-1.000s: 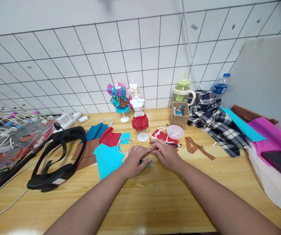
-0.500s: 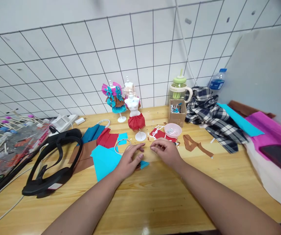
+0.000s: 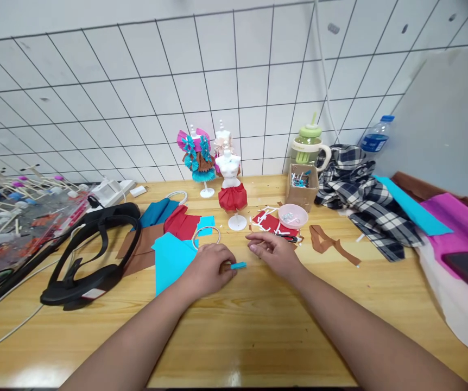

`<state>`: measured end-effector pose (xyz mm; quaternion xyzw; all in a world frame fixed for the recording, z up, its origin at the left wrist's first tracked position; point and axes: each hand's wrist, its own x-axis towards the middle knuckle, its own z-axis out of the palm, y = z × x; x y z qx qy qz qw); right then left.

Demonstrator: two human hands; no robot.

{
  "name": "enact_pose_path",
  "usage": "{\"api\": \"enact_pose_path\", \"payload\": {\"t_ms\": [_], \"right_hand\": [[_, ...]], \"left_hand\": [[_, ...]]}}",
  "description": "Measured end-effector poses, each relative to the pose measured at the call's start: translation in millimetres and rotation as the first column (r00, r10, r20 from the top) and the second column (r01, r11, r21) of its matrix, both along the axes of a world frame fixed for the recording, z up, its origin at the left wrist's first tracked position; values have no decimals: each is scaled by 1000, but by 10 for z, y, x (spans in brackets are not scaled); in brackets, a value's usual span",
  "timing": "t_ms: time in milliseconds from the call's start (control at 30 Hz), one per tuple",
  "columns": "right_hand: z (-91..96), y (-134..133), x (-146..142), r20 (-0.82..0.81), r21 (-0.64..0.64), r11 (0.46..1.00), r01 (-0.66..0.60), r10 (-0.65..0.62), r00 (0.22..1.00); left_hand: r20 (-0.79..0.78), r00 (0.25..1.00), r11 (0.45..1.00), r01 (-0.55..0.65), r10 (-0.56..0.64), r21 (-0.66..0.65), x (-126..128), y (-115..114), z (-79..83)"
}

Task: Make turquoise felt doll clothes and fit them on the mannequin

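Observation:
My left hand (image 3: 209,271) is closed around a small folded strip of turquoise crepe paper (image 3: 238,265), whose end pokes out past the thumb. Just right of it, my right hand (image 3: 274,254) hovers low over the table, fingers loosely stretched and apart, with nothing visible in them. Beyond both hands stands a small white dress-form mannequin (image 3: 229,166) wearing a puffy red paper skirt (image 3: 233,197). A larger turquoise paper sheet (image 3: 172,260) lies partly under my left forearm, beside a white ring (image 3: 219,237).
Two dressed mannequins, one in a turquoise-and-brown outfit (image 3: 203,163), stand behind. Rightward are a pink dish (image 3: 293,224), scissors (image 3: 289,237), a cardboard box (image 3: 301,195), a brown paper strip (image 3: 334,247) and plaid cloth (image 3: 348,184). A black headset (image 3: 95,255) sits left.
My left fingers have closed on the turquoise strip, which lay spread under the thumb before. My right fingers have straightened a little. The camera view has shifted slightly.

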<state>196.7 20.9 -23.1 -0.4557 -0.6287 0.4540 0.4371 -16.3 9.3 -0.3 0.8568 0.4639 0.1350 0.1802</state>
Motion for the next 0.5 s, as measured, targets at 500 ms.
{"api": "enact_pose_path", "payload": {"t_ms": [500], "right_hand": [[73, -145, -83, -168, -231, 964, -135, 98, 981]], "left_hand": [[411, 868, 909, -100, 279, -405, 82, -49, 27]]}}
